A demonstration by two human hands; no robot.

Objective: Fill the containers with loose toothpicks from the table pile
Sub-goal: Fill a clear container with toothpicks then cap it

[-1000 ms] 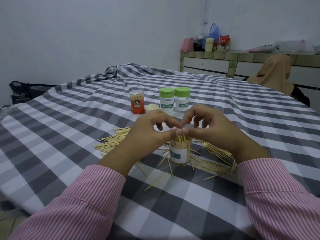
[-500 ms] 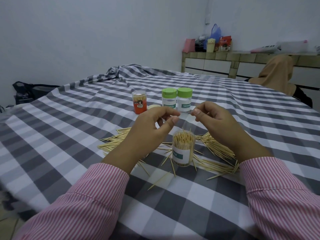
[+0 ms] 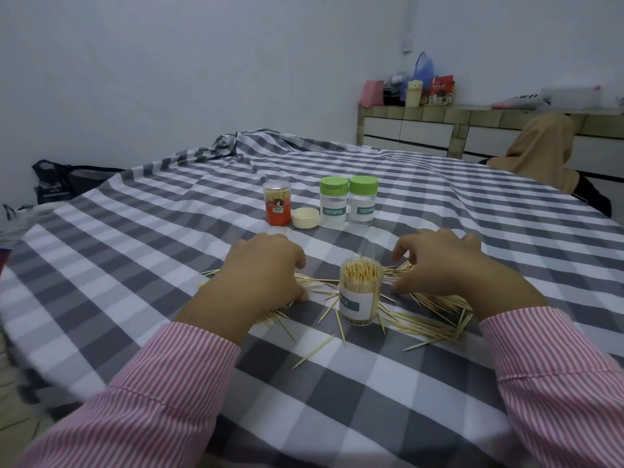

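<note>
Left hand (image 3: pixel 266 275) and right hand (image 3: pixel 439 265) rest curled on loose toothpicks (image 3: pixel 429 315), grip unclear, at 9 and 3 o'clock of the open container (image 3: pixel 359 292); picks likely light, stiff, sharp-tipped: pinch bundles mid-length.

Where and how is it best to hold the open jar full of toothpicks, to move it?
Probably grip the open jar round its labelled middle, coming from the side. It stands upright with no lid, and toothpick tips stick out above the rim, so a grasp from above would hit them.
</note>
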